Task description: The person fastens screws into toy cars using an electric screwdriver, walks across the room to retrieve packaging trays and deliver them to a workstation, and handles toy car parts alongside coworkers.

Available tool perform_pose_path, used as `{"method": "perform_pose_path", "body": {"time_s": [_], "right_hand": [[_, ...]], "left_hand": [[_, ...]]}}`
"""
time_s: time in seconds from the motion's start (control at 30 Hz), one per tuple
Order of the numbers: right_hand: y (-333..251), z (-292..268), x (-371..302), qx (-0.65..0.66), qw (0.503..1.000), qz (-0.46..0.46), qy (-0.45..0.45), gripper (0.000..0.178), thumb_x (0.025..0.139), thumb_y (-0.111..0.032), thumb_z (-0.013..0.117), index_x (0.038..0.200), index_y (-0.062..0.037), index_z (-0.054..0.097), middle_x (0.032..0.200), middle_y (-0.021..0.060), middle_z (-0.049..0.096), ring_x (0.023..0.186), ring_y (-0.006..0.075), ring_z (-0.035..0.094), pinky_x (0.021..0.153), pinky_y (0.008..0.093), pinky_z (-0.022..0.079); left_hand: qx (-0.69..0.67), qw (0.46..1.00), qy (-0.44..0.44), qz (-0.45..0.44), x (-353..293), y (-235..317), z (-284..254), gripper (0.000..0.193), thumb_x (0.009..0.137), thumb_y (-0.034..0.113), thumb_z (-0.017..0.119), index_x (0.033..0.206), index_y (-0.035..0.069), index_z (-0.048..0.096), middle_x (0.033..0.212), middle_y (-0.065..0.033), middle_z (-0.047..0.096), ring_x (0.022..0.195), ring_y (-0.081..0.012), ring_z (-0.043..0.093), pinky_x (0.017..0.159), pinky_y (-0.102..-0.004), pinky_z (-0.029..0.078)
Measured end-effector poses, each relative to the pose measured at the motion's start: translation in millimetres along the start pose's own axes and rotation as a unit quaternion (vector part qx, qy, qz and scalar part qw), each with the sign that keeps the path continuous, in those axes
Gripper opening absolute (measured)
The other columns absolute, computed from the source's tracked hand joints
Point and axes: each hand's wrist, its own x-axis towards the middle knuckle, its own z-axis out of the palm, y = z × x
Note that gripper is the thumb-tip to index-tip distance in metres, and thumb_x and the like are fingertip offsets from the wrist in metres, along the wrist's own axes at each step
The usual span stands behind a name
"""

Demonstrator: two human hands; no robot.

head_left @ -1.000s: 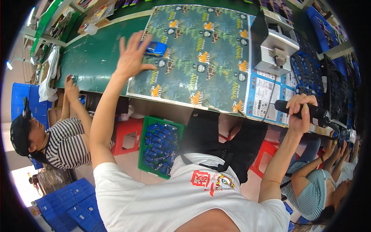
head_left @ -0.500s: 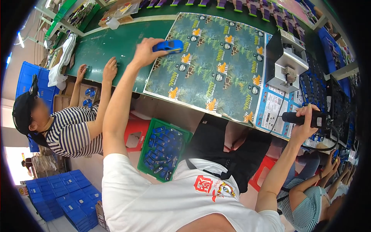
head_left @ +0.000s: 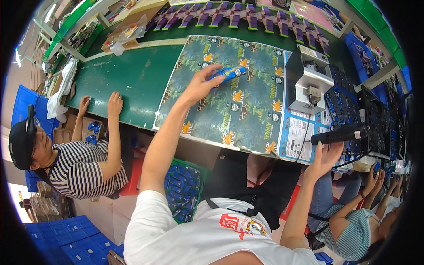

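My left hand (head_left: 204, 84) is closed on a blue toy car (head_left: 230, 76), held over the animal-patterned sheet (head_left: 212, 115) on the bench. The car is tilted so that its side and a wheel show. At the bench's right, my right hand (head_left: 326, 160) is just below a black electric screwdriver (head_left: 338, 135), thumb and fingers apart and not wrapped round it. Part of the fingers is hidden by the tool, which lies crosswise with its thin bit pointing left.
A silver machine (head_left: 309, 84) stands right of the sheet, beside black trays (head_left: 342, 95) of blue parts. Purple-and-green pieces (head_left: 234, 20) line the back. Below the bench is a green crate (head_left: 203, 174) of blue cars. Co-workers (head_left: 84, 163) sit at both sides.
My left hand has moved right and nearer with the car, which has turned to show its side. My right hand has come off its wrapped grip on the screwdriver and dropped below it.
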Motion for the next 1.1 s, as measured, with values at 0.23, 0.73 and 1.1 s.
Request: {"method": "perform_pose_path", "body": {"time_s": [0.23,0.73,1.1], "right_hand": [[-26,67,-7,-0.137,0.957,-0.200,-0.158,0.031,0.081,-0.003,0.069,0.109,0.0016,0.058,0.121,0.0206,0.057,0.113,0.0304,0.055,0.100,0.0428,0.040],[70,240,32,0.198,0.903,0.232,-0.303,0.025,0.096,-0.021,0.062,0.102,0.0027,0.067,0.088,0.0066,0.070,0.075,0.0090,0.062,0.070,0.0242,0.050],[83,226,19,0.105,0.913,0.192,-0.344,0.029,0.098,-0.023,0.058,0.100,0.0039,0.068,0.087,0.0092,0.070,0.073,0.0131,0.065,0.070,0.0261,0.051]], "left_hand": [[-0.478,0.868,-0.121,-0.058,25,-12,36,0.055,0.102,0.050,0.037,0.136,0.008,0.048,0.123,-0.0151,0.059,0.110,-0.0314,0.061,0.094,-0.0536,0.049],[-0.486,0.872,-0.019,-0.048,50,-13,59,0.058,0.101,0.055,0.033,0.122,0.006,0.055,0.106,-0.0115,0.064,0.095,-0.0273,0.065,0.084,-0.0433,0.053],[-0.525,0.847,-0.045,-0.071,24,-30,54,0.047,0.097,0.051,0.051,0.117,0.009,0.057,0.092,-0.0101,0.067,0.077,-0.0226,0.068,0.067,-0.0351,0.056]]}}
